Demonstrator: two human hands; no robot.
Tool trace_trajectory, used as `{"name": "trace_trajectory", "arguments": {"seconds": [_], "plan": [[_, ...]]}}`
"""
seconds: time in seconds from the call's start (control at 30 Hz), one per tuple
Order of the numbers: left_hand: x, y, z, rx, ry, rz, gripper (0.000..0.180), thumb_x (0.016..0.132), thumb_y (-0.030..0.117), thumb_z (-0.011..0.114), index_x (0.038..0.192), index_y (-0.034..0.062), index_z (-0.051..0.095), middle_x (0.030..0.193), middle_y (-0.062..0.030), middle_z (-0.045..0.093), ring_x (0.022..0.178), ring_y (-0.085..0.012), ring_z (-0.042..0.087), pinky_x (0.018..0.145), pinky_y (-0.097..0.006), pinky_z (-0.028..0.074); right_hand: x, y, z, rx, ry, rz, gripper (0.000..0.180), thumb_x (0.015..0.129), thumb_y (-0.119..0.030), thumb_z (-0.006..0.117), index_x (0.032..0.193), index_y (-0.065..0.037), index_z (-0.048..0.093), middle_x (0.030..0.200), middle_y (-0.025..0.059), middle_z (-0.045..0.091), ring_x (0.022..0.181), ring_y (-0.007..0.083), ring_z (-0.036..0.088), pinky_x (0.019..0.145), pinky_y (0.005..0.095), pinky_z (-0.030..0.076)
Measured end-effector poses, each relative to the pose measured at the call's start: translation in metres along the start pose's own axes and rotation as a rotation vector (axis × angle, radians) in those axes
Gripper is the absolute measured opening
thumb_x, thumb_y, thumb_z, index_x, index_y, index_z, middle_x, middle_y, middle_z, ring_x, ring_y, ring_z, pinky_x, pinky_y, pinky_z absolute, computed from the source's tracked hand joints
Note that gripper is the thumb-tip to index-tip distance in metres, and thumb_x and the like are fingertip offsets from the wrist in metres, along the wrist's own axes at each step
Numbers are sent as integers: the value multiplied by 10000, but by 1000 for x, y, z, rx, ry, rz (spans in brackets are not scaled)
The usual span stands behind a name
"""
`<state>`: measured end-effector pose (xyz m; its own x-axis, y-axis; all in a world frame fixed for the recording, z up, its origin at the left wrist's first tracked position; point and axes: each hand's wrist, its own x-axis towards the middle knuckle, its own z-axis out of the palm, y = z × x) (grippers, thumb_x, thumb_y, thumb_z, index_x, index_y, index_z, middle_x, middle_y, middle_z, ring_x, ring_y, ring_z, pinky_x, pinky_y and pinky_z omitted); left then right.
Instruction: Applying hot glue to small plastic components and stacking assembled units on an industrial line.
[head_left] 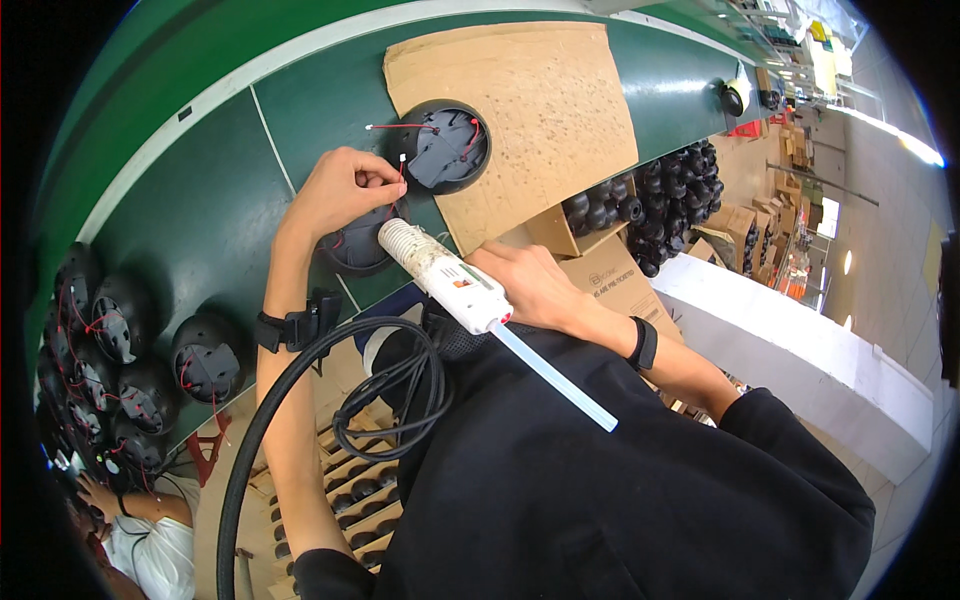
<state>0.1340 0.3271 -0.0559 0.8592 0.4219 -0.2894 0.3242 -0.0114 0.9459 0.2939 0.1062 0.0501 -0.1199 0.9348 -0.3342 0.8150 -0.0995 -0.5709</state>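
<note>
Green conveyor belt [200, 200] carries a brown cardboard sheet [540, 110] under a round black plastic housing [445, 147], likely catching glue drips. Left hand [335, 190] pinches its thin red wire [402, 172] taut; right hand [520, 285] grips a white glue gun [450, 278], nozzle aimed beside another housing.

glue gun [448, 277] nozzle hidden behind left hand [335, 190], second black dome [358, 245] mostly covered, co-worker [150, 545] cut off by edge

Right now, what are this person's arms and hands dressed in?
Both hands, the left hand and the right hand, are bare, without gloves. The left wrist carries a black strap with a blocky clip, the right wrist a plain black band. Black sleeves are pushed up high.
</note>
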Motion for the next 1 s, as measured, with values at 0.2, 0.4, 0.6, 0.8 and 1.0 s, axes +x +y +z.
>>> {"name": "trace_trajectory", "arguments": {"seconds": [0.2, 0.4, 0.6, 0.8, 1.0], "plan": [[1, 16, 3, 91, 9, -31, 195, 790, 179, 787, 778, -1, 710, 552, 36, 437, 538, -67, 382, 496, -288, 307, 3, -6, -6, -13, -13, 42, 271, 767, -195, 711, 968, -44, 608, 824, 150, 613, 706, 368, 625, 584, 446, 482], [0, 10, 9, 107, 146, -29, 211, 796, 187, 782, 761, 0, 691, 560, 7, 501, 541, -73, 424, 506, -282, 344, 3, -3, -6, -31, -88, 83, 351, 790, -276, 741, 1018, -64, 579, 868, 130, 613, 778, 394, 634, 615, 490, 473], [-22, 9, 3, 44, 204, -13, 182, 799, 168, 765, 802, -3, 702, 632, -23, 581, 595, -92, 483, 539, -278, 378, 1, 0, -7, -18, -88, 69, 352, 797, -287, 734, 1037, -68, 598, 876, 129, 620, 798, 383, 641, 629, 482, 479], [-53, 23, -11, 158, 251, -14, 124, 772, 123, 738, 829, 17, 709, 758, -74, 662, 765, -200, 570, 687, -325, 455, -1, 2, -10, -23, -89, 72, 381, 789, -292, 737, 1071, -66, 615, 879, 135, 640, 799, 377, 646, 634, 475, 484], [-83, 23, -10, 218, 241, -54, 97, 771, 50, 726, 861, 15, 712, 769, -86, 664, 782, -210, 586, 700, -328, 475, 1, 4, -10, -9, -38, 62, 292, 756, -181, 721, 993, -34, 633, 832, 154, 630, 720, 375, 635, 609, 445, 488]]}}
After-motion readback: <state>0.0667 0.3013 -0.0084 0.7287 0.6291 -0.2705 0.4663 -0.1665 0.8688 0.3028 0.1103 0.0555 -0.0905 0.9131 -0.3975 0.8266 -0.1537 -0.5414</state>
